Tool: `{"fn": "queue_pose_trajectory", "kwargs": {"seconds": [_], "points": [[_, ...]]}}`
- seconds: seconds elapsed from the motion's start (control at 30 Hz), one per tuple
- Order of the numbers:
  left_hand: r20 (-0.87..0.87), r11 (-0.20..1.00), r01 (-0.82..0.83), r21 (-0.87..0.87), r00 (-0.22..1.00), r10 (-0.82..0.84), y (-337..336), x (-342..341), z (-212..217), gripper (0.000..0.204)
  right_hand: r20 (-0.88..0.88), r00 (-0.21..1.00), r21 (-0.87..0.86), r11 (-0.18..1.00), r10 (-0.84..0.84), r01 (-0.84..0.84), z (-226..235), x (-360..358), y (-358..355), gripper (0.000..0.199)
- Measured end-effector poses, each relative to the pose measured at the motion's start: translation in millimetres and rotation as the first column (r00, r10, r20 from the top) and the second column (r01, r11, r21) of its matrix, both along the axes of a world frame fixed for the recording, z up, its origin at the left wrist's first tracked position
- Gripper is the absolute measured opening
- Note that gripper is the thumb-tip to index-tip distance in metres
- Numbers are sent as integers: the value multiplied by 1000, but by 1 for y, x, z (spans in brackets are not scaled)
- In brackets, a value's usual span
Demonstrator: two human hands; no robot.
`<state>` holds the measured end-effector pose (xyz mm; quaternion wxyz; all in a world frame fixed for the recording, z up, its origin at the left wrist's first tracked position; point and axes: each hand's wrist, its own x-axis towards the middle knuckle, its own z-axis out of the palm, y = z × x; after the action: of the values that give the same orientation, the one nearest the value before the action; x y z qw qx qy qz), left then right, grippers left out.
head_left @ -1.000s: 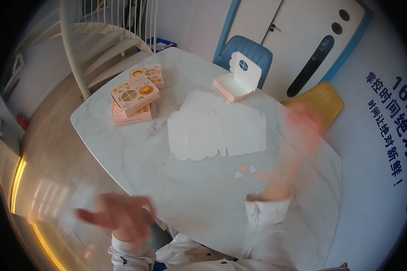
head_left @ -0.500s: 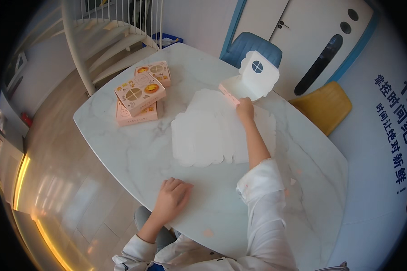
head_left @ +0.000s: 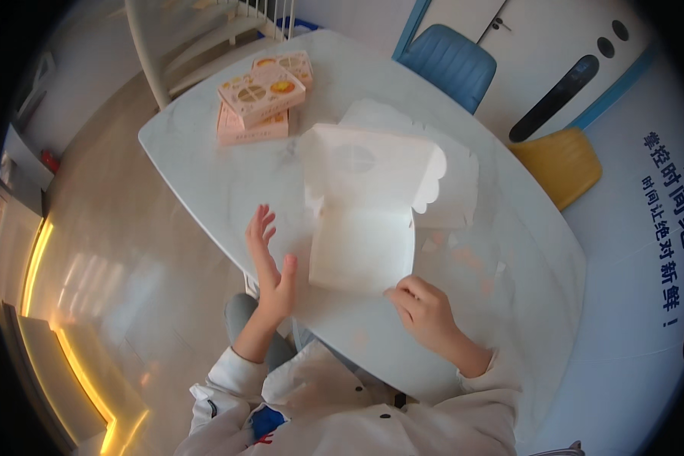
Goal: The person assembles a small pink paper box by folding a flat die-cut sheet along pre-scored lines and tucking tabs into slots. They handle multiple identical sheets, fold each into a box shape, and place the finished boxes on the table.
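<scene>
In front of me a small cardboard bakery box (head_left: pixel 363 247) lies with its lid up, its plain white inside facing me. The raised lid (head_left: pixel 387 161) has a scalloped side flap and a round window split into quarters. My right hand (head_left: pixel 425 310) pinches the front right corner of the box's near wall. Left of the box, my left hand (head_left: pixel 270 266) is raised with its fingers spread, apart from the cardboard. Behind the lid, flat white box blanks (head_left: pixel 456 190) lie on the table, partly hidden by it.
Several folded pink printed boxes (head_left: pixel 262 93) are stacked at the far left of the marble-patterned table (head_left: pixel 182 144). A blue chair (head_left: pixel 452 64) and a yellow chair (head_left: pixel 561 166) stand along the far right edge. Paper scraps (head_left: pixel 437 239) lie right of the open box. A spiral staircase rises behind.
My right hand has pulled the open box from the far right of the table to just in front of me. My left hand has lifted and spread its fingers beside it.
</scene>
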<state>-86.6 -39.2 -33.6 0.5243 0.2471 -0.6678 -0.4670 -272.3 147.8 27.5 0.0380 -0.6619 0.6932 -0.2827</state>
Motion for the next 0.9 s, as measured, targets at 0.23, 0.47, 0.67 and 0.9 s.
{"fn": "queue_pose_trajectory", "kwargs": {"seconds": [0.23,0.47,0.67,0.9], "points": [[92,956,286,66,952,-291,-1,9,14,60,140,987,-465,875,-78,135,-15,-1,32,29],[429,955,154,-254,903,-32,26,18,14,56,568,823,-151,985,13,88,-31,-8,-13,48],[413,904,417,-91,842,-347,30,42,13,75,395,919,-120,991,-2,54,-32,-3,-15,44],[428,925,-50,377,895,-127,1,46,5,11,647,758,-213,936,-79,279,-24,4,-15,32]]}}
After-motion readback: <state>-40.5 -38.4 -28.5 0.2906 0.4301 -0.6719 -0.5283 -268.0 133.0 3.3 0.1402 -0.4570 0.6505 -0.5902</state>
